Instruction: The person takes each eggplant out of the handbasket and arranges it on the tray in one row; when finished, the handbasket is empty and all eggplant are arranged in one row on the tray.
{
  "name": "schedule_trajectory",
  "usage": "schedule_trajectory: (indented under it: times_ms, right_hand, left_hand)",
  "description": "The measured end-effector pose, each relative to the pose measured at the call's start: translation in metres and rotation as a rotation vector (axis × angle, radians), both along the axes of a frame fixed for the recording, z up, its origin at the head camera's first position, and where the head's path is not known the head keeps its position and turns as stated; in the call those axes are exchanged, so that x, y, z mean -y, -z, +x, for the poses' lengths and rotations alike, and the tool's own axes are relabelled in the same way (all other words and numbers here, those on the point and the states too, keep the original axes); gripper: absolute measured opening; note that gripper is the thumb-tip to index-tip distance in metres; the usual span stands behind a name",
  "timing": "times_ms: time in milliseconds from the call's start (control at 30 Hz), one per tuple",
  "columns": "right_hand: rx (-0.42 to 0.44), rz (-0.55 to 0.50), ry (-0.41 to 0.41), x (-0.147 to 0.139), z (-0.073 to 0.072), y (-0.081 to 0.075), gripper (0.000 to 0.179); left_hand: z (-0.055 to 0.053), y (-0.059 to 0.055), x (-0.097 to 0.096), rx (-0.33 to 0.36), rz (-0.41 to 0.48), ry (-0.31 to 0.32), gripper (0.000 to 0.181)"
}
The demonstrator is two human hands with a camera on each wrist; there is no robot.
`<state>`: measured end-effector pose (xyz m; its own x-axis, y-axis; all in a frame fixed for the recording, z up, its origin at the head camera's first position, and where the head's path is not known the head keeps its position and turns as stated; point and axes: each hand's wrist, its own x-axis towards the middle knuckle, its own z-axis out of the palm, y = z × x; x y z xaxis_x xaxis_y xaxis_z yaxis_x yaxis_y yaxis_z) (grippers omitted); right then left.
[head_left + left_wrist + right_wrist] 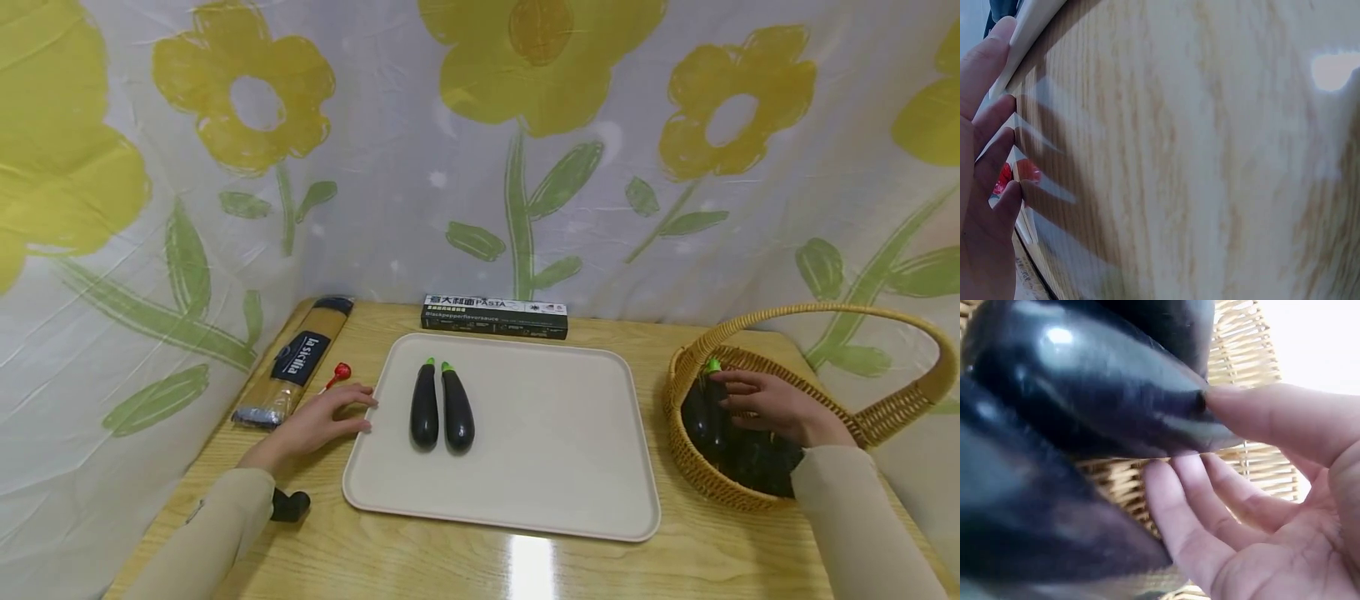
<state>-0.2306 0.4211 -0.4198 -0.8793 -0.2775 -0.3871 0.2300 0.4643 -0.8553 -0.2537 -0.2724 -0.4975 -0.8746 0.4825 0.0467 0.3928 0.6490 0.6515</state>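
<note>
Two dark purple eggplants with green stem ends, a left one (424, 410) and a right one (457, 410), lie side by side on a white tray (555, 442). My left hand (322, 421) is at the tray's left edge, with fingers spread and fingertips at the rim. In the wicker basket (705, 475) on the right are several more eggplants. Inside it, my right hand (776, 407) pinches one eggplant (1116, 394), thumb on one side and fingers on the other. Another eggplant (1029, 512) lies close to these fingers.
A black pasta box (493, 318) stands behind the tray. A spaghetti packet (303, 358) and a red lollipop-like thing (341, 372) lie on the left, with a small black object (291, 505) near the left sleeve. The basket's tall handle (825, 308) arches beside my right hand.
</note>
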Motion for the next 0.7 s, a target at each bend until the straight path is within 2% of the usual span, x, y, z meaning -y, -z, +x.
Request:
schedule_trajectory:
  times_ms: [233,500,700]
  right_hand:
    - [-0.045,0.031,-0.037,-0.0024,0.0030,0.0009,0.069]
    - [-0.148,0.105,0.034,0.0010,0.0018,-0.0001,0.072]
    - [-0.200,0.179,0.036,0.0039,0.0032,-0.0045,0.069]
  left_hand:
    - [0.0002,-0.0015,-0.0009,0.002,0.001,0.001,0.033]
    - [0.0001,-0.0002,0.0001,-0.002,-0.007,0.002,0.034]
    - [-0.0001,0.0002,-0.0003,-0.001,-0.005,0.001,0.034]
